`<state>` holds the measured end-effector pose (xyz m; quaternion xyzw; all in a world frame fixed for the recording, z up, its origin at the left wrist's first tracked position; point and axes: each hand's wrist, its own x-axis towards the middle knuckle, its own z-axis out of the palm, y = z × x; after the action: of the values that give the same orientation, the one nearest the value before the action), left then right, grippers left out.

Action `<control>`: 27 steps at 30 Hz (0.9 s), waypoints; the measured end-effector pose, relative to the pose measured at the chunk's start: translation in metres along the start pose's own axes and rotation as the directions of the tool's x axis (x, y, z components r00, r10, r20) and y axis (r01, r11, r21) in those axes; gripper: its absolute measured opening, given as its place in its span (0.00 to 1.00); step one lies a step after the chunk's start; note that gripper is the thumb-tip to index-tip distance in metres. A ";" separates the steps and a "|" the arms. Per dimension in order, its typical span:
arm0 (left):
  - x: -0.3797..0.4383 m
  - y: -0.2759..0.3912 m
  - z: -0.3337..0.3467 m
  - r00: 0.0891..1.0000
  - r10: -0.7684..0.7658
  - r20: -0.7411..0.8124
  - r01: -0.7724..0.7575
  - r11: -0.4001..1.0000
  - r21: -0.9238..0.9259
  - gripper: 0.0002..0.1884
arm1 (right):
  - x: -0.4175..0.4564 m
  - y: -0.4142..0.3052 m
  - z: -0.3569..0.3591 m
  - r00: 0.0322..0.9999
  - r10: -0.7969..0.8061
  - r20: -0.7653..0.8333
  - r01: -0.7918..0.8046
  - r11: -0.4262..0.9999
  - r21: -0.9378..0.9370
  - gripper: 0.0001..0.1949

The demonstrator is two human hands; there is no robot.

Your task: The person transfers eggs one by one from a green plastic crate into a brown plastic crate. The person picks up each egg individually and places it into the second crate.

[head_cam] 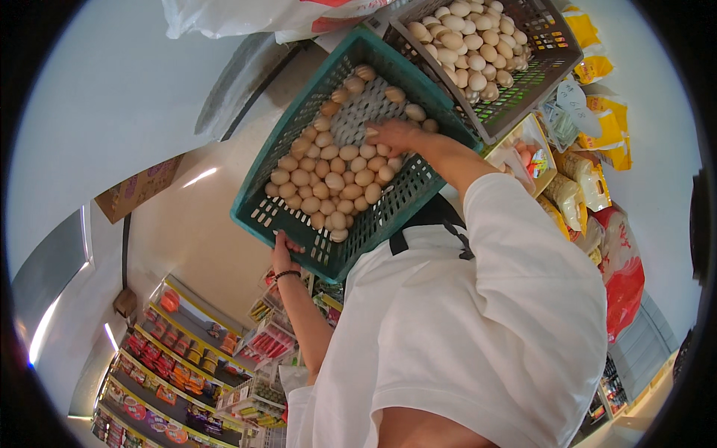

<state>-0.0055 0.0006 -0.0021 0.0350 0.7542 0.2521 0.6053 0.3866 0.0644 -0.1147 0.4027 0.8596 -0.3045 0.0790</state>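
A green plastic crate (pixel 358 241) is tilted in front of my body, with many brown eggs (pixel 336 181) heaped toward its near end. Around its lower left rim, my left hand (pixel 287 246) is gripping, with a dark beaded bracelet at the wrist. My right hand (pixel 396 136) reaches inside over the right side, its fingers at the edge of the eggs. Whether an egg is held in those fingers is hidden. Beside them a grey textured sheet (pixel 358 115), perhaps a pulp egg tray, shows on the bottom, with a few eggs along its edges.
A brown plastic crate (pixel 487 127) of paler eggs (pixel 476 42) stands at the upper right, against the green one. Yellow bags (pixel 608 131) and a tray of packaged goods (pixel 526 151) lie right. A white plastic bag (pixel 252 17) is above. Shelves of packaged snacks (pixel 168 358) stand lower left.
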 end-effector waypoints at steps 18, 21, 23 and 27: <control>0.002 -0.003 -0.001 0.999 0.044 -0.005 -0.044 0.999 -0.013 0.13 | 0.000 0.011 -0.006 0.915 0.183 -0.359 -0.238 0.964 -0.116 0.16; 0.002 -0.003 -0.002 0.999 0.042 0.000 -0.042 0.999 -0.031 0.13 | -0.009 0.011 -0.002 0.982 0.113 0.153 -0.073 0.967 -0.243 0.15; 0.002 -0.003 -0.001 0.999 0.032 -0.003 -0.032 0.999 -0.041 0.13 | -0.022 0.006 0.008 0.988 0.044 0.151 0.002 0.955 -0.296 0.11; 0.002 -0.003 -0.001 1.000 0.020 -0.012 -0.021 0.998 -0.056 0.13 | -0.026 0.000 0.033 0.969 -0.003 0.247 0.132 0.851 -0.508 0.08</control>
<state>-0.0063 -0.0019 -0.0048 0.0244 0.7500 0.2796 0.5990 0.3998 0.0281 -0.1315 0.2963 0.9077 -0.1089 0.2763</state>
